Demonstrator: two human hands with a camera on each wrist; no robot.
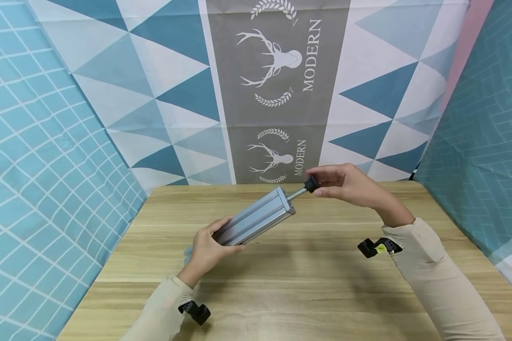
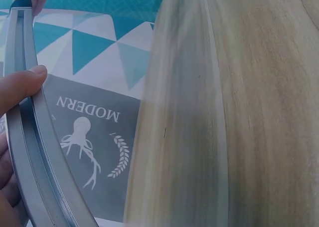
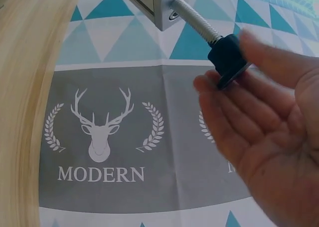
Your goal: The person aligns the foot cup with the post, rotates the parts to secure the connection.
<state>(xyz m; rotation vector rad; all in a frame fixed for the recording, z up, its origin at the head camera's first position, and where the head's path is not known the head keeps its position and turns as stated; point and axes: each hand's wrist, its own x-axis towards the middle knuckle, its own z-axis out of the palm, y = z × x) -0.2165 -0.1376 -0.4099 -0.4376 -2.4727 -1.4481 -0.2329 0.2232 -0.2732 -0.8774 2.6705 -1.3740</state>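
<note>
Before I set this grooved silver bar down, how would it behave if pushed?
The grooved silver bar is probably stiff: it looks straight in the head view, with the left hand gripping near one end. Its flat sides suggest sliding rather than rolling. The black foot on the threaded rod juts out, so it might snag.

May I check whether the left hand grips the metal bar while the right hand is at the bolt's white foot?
Almost: the foot on the bolt is black, not white, as the head view shows. The left hand grips the metal bar, and the right hand is at that foot.
</note>
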